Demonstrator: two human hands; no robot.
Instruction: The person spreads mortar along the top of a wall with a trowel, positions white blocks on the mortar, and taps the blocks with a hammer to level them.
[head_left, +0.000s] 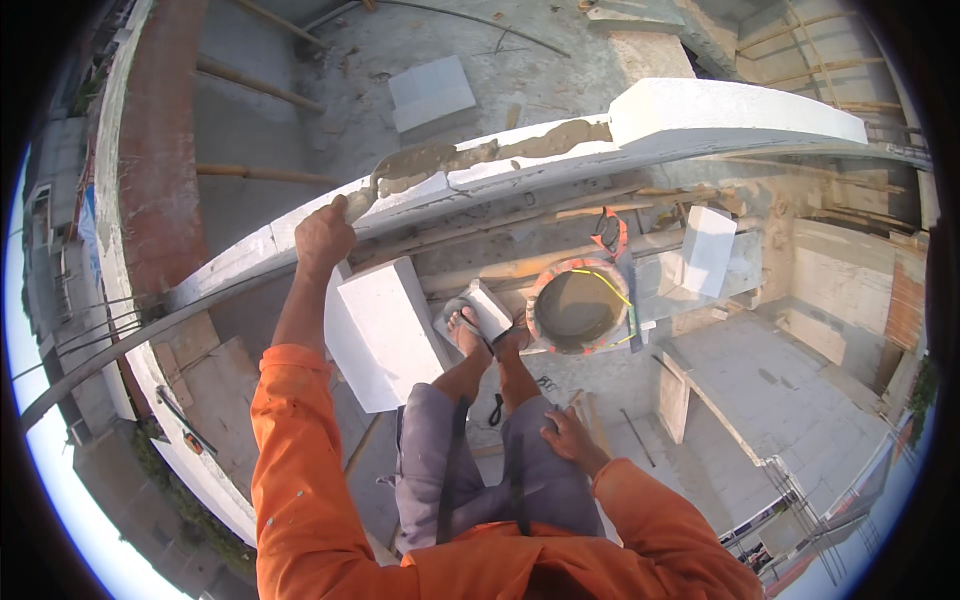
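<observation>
My left hand (325, 237) is closed around a trowel (358, 204), whose mortar-smeared blade touches the top of a low white block wall (300, 228). From the blade a strip of wet grey mortar (440, 165) runs right along the wall top. It ends against a white block (735, 112) that stands on the same wall. My right hand (572, 440) lies on my right thigh near the knee, fingers apart and holding nothing. Between my feet and the wall's right part is a round bucket (576, 308) of mortar.
A hand saw (630, 295) leans beside the bucket. Large white blocks (392, 325) stand left of my sandalled feet; another block (708, 250) rests on the planks at right. Beyond the wall, one more block (432, 95) lies on the concrete floor. Wooden poles (262, 88) cross at upper left.
</observation>
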